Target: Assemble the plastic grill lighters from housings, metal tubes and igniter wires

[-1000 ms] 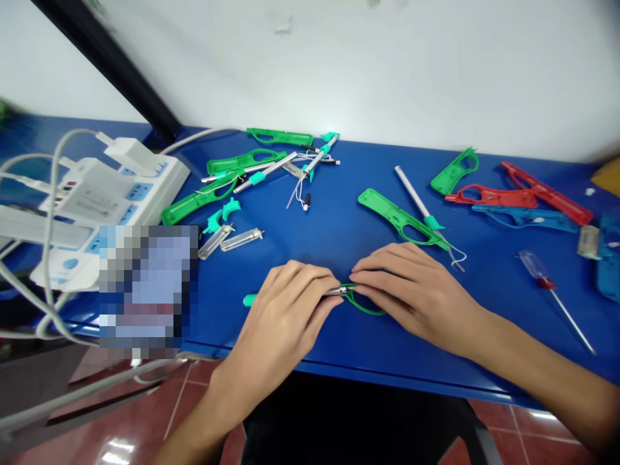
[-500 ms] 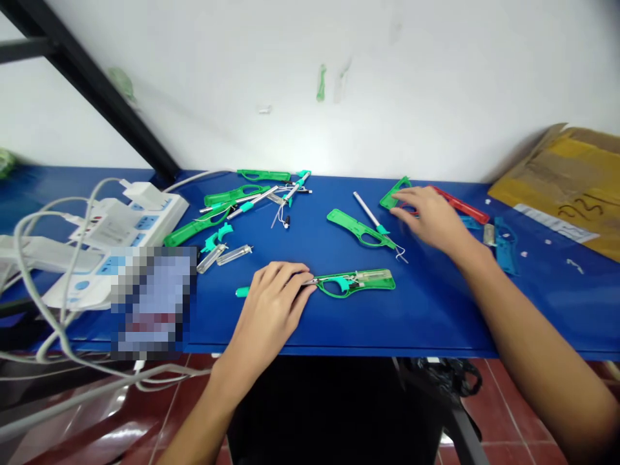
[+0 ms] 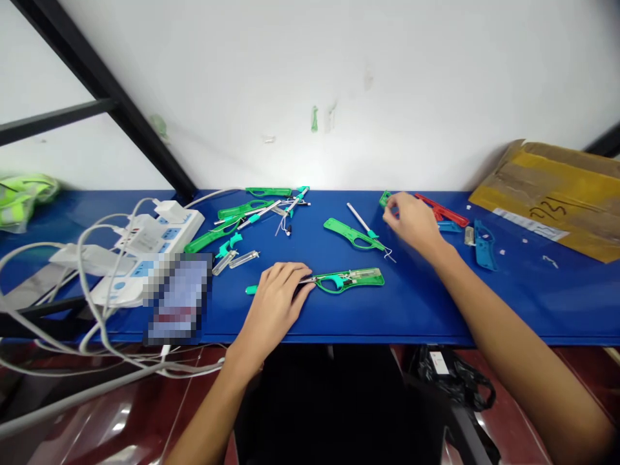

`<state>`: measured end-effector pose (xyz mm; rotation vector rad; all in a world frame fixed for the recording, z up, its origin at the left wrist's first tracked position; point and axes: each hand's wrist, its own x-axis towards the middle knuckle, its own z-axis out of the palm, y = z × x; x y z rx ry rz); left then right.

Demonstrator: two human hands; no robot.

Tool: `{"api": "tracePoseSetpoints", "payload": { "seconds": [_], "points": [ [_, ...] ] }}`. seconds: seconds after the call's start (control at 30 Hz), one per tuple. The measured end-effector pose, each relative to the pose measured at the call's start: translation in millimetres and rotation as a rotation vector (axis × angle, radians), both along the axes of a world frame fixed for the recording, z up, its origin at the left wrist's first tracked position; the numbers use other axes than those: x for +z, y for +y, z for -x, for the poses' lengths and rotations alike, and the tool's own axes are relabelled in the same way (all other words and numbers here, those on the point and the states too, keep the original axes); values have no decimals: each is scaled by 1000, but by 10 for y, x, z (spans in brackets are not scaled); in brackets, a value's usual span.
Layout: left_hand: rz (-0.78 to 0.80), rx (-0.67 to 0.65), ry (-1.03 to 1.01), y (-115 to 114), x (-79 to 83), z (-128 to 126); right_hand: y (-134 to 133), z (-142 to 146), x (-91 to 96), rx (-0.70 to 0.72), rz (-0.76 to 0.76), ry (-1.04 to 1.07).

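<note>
My left hand (image 3: 277,294) is closed over the front part of an assembled-looking lighter half, a long green casing (image 3: 382,278) with a teal trigger (image 3: 336,280), a metal rod and a clear fuel tank (image 3: 364,274) in it. The teal tip (image 3: 250,290) pokes out left of the hand. At the back, my right hand (image 3: 411,219) has its thumb and forefinger curled together at a small visible part of another green casing half (image 3: 384,199); the rest is hidden behind the fingers. Between the hands lie a green casing half (image 3: 341,227) and a lighter rod (image 3: 358,217) with wire.
Green casings (image 3: 206,239), teal triggers (image 3: 229,245) and clear tanks (image 3: 245,259) lie at left. Beside them are a blurred-out phone (image 3: 179,300) and a cabled power strip (image 3: 179,236). Red (image 3: 450,215) and blue casings (image 3: 484,245) lie right, near a cardboard box (image 3: 547,194).
My right fingers have drawn closer together around the back green casing, which is now mostly hidden. The left hand keeps its hold. The camera view has shifted.
</note>
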<state>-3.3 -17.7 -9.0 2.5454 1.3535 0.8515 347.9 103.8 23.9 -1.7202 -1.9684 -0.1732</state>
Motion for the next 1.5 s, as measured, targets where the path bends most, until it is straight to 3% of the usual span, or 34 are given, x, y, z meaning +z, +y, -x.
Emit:
{"api": "tracePoseSetpoints", "payload": {
  "seconds": [0.07, 0.13, 0.17, 0.23, 0.33, 0.43, 0.57, 0.73, 0.8, 0.97, 1.1, 1.5],
  "points": [
    [12, 31, -19, -11, -4, -1, -84, -28, 129, -43, -98, 163],
    [4, 43, -52, -28, 3, -1, -247, 1, 272, -40, -190, 483],
    [-4, 41, -73, -38, 12, -1, -365, 52, 330, 11, -204, 703],
    [-26, 24, -116, -54, 41, 2, -663, 241, 375, 124, -144, 855],
    [-52, -60, -150, -53, 79, 16, -1137, 650, 241, 321, 86, 1122],
    [-99, -171, -159, -26, 76, 46, -1431, 947, -1, 351, 248, 1230],
    [-126, -183, -150, -3, 37, 75, -1491, 912, -180, 351, 183, 1071],
    [-110, -246, -116, 76, 22, 2, -1475, 608, -216, 378, 73, 419],
    [-94, -251, -119, 138, 22, -61, -1492, 545, -242, 400, 24, 306],
    [-16, -159, -85, 201, 34, -157, -1518, 538, -328, 325, -62, 211],
    [-9, -164, -99, 153, 60, -116, -1519, 576, -355, 319, -84, 146],
    [38, -196, -89, 135, 19, -48, -1528, 580, -380, 353, 39, 141]
  ]
}}
